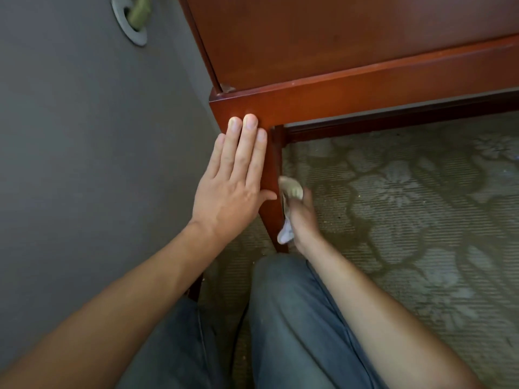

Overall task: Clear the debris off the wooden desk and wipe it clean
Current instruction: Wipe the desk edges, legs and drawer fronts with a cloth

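The person crouches at the near left corner of the wooden desk (pixel 351 40), and the work has dropped to the corner leg (pixel 269 175). The left hand (pixel 233 186) lies flat against the leg's outer face, fingers (pixel 250 127) straight and together, tips reaching up to the desk's front rail (pixel 365 88); it braces and holds nothing. The right hand (pixel 302 217) is clenched around a bunched pale cloth (pixel 290 189), pressing it to the leg's inner face about halfway down (a tail of the rag hangs out below the palm). That hand is blurred, so exactly how its fingers wrap the cloth is hard to make out.

To do this step well, the cloth should stay flat on the wood and travel in long strokes along the leg, from the rail down to the foot, while the flat hand steadies the leg from the other side. Each face wants its own pass, so the bracing hand will have to give way for the outer one.

Room is uneven. The grey wall (pixel 84 164) stands close along the desk's left edge, leaving a tight gap. To the right, under the rail, the patterned carpet (pixel 407 206) lies open. The person's knee (pixel 280 276) sits just before the leg's foot, crowding the lowest part.
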Motion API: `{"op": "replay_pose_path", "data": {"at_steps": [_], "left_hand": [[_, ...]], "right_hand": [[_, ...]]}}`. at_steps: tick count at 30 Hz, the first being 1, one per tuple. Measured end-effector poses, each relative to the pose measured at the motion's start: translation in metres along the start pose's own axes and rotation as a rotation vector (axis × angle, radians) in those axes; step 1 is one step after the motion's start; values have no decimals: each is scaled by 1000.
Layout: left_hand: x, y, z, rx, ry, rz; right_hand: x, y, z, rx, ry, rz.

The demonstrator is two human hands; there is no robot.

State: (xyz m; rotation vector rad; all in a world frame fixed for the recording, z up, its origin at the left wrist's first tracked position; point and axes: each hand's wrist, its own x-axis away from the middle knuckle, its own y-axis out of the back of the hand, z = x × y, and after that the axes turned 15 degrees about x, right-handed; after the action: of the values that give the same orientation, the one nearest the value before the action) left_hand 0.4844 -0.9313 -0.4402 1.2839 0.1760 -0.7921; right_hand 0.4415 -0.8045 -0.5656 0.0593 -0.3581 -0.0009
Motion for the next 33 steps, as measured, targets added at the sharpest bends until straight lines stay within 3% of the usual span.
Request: {"op": "replay_pose_path", "data": {"at_steps": [5, 7, 12, 16, 18, 23, 25, 29, 33], "left_hand": [[-1, -4, 0, 22, 16, 0], [0, -4, -1, 14, 23, -2], [2, -4, -3, 20, 8, -8], [1, -4, -3, 3, -3, -23], [1, -3, -4, 10, -5, -28], [4, -6, -4, 51, -15, -60], [6, -8, 0, 62, -35, -59], [10, -11, 5, 85, -86, -98], [10, -10, 5, 73, -87, -89]], "right_hand": [[27, 12, 50, -106, 402, -68], [19, 8, 24, -9, 361, -76], [-18, 0, -91, 233, -88, 58], [-40, -12, -108, 255, -227, 61], [-37, -13, -83, 237, -139, 10], [2, 5, -9, 68, 344, -105], [-1, 5, -20, 137, 317, -68], [-12, 24, -56, 570, 125, 67], [7, 53, -24, 640, 198, -31]]}}
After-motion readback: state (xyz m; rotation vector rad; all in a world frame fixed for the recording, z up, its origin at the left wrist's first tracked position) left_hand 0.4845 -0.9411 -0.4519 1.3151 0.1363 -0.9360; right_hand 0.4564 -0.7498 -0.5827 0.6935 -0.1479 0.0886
